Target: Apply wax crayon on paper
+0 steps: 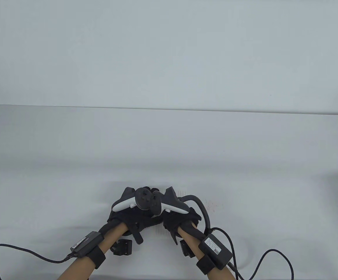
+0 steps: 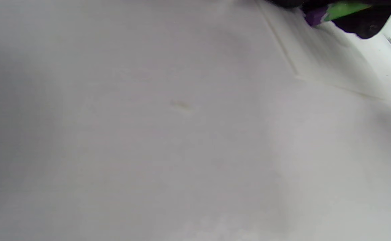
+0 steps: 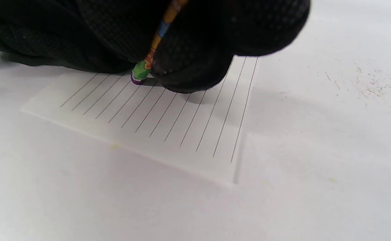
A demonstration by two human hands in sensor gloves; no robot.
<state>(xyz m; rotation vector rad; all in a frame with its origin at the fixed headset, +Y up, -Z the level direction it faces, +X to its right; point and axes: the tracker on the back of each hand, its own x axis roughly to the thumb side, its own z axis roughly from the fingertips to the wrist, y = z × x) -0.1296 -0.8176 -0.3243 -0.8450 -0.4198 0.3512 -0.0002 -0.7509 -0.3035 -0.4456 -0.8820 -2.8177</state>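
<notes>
**Operator:** Right, nearest me first. My right hand (image 1: 176,215) is curled closed around the wax crayon (image 3: 155,43). In the right wrist view the gloved fingers (image 3: 195,63) pinch its patterned wrapper low down, close to the working end. The purple tip (image 3: 135,80) sits on the lined paper (image 3: 168,127), or a hair above it; I cannot tell which.

**Observer:** How do you expect the crayon to handle?

**Operator:** I judge it light, stiff and brittle. A thin stick like that would probably snap if I lean on it from high up the shaft, so a low grip near the tip seems the place to hold. The wrapper should give the glove some purchase; bare wax would likely be slicker.

**Observer:** And the sheet?

**Operator:** It looks thin and light, so I expect it to slide on the smooth white table (image 1: 169,151) under a stroke. It lies flat directly beneath both hands, its near corner poking out toward the wrist camera.

**Observer:** Your left hand?

**Operator:** My left hand (image 1: 128,214) is pressed up beside the right, trackers nearly touching. Whether it pins the paper, and how far its fingers are spread, I cannot tell. Farther right, faint reddish scuffs (image 3: 373,85) mark the table.
</notes>
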